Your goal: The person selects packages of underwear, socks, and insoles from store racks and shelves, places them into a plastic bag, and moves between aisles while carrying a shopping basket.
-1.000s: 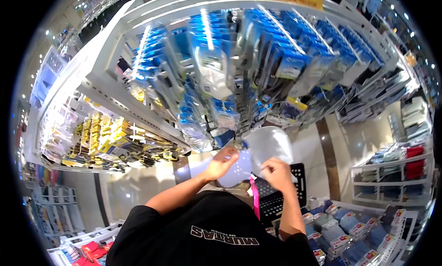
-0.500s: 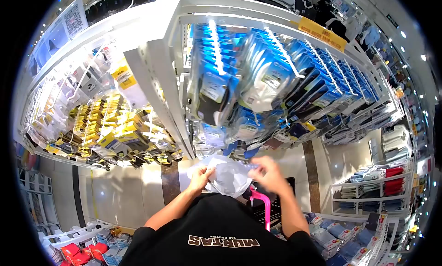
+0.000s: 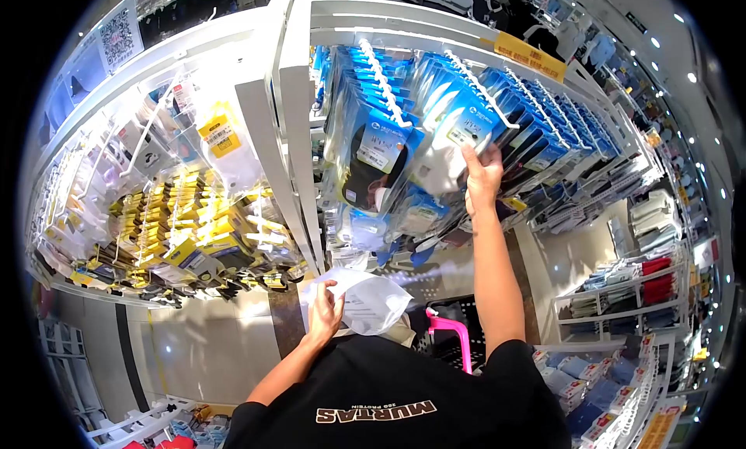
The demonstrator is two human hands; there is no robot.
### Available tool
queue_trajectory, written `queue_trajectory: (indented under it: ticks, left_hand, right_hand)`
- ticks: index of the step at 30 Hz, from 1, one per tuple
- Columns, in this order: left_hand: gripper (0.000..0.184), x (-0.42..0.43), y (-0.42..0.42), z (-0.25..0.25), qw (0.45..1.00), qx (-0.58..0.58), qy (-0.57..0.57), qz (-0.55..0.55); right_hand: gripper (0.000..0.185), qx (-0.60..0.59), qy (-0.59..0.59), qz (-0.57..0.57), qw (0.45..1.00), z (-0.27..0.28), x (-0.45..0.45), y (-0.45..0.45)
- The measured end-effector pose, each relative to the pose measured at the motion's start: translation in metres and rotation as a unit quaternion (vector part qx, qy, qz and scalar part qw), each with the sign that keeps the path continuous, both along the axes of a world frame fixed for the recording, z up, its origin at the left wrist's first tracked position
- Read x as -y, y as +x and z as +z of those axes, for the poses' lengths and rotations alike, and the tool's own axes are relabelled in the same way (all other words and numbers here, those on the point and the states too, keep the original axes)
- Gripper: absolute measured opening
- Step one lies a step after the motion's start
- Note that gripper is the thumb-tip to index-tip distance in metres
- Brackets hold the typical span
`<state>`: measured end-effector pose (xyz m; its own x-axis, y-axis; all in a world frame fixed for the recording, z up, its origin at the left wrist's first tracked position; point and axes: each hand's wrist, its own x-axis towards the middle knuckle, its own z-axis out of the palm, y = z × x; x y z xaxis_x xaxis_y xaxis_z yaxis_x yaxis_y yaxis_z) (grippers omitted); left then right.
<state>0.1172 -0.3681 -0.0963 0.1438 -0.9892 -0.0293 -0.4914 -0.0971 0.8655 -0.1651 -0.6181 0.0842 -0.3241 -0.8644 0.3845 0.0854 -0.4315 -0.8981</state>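
My left hand is closed on the edge of a translucent plastic bag, held low in front of my chest. Faint print shows on the bag. Up at the rack, my right hand pinches the lower right edge of a clear packet with a blue header card, thumb in front. That packet holds something white, perhaps socks, and hangs at the front of a row on a white hook. To its left hangs a similar packet with a black item inside.
A white rack post divides the blue packets from yellow-tagged packets on the left. Below me stands a black basket with a pink handle. Shelves of folded goods stand at right.
My right hand has left the plastic bag and moved up to the hanging packet. My left hand keeps the bag, which now hangs to its right.
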Motion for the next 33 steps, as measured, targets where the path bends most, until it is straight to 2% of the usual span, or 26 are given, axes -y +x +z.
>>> queue_trajectory:
  ticks: [1, 5, 7, 10, 11, 12, 14, 16, 20, 23, 30, 33]
  left_hand:
    - [0.033, -0.001, -0.001, 0.0, 1.0, 0.002, 0.001, -0.003]
    - [0.037, -0.008, 0.001, -0.003, 0.998, 0.05, -0.015, -0.026]
    - [0.047, -0.007, 0.001, -0.002, 0.996, 0.082, -0.017, -0.028]
    - [0.054, -0.006, 0.004, 0.011, 0.991, 0.129, -0.029, -0.033]
    - [0.048, -0.006, 0.005, 0.015, 0.991, 0.132, 0.004, -0.037]
    - [0.044, -0.005, 0.006, 0.009, 0.99, 0.138, -0.022, -0.032]
    - [0.037, -0.006, 0.006, -0.008, 0.986, 0.148, -0.069, -0.028]
    - [0.031, -0.006, 0.005, 0.005, 0.989, 0.145, -0.037, -0.014]
    - [0.032, -0.008, 0.007, 0.005, 0.993, 0.114, 0.006, -0.005]
    - [0.033, -0.009, 0.007, 0.005, 0.996, 0.094, 0.003, -0.009]
    - [0.038, -0.01, 0.008, 0.011, 0.994, 0.098, 0.037, -0.024]
    - [0.039, -0.01, 0.007, 0.017, 0.994, 0.091, 0.044, -0.031]
  right_hand:
    - [0.041, 0.024, -0.012, 0.038, 0.999, 0.009, -0.009, 0.009]
    - [0.048, -0.009, 0.047, 0.103, 0.994, 0.009, -0.006, -0.001]
    - [0.047, 0.002, 0.0, 0.111, 0.994, 0.018, -0.004, 0.005]
    - [0.048, 0.0, -0.047, 0.116, 0.992, 0.036, 0.004, 0.019]
    - [0.049, 0.0, -0.052, 0.118, 0.992, 0.039, 0.005, 0.021]
    - [0.05, 0.0, -0.054, 0.117, 0.992, 0.04, 0.005, 0.022]
    - [0.043, 0.007, -0.022, 0.106, 0.994, 0.041, 0.004, 0.018]
    - [0.039, 0.005, -0.02, 0.106, 0.994, 0.04, 0.007, 0.011]
    - [0.035, -0.125, -0.145, -0.021, 0.981, 0.029, 0.027, -0.004]
    - [0.043, -0.051, -0.077, 0.057, 0.994, 0.042, 0.019, 0.0]
    - [0.049, 0.041, -0.085, 0.15, 0.984, 0.045, 0.013, 0.014]
    - [0.05, 0.061, -0.081, 0.136, 0.986, 0.045, 0.017, 0.02]
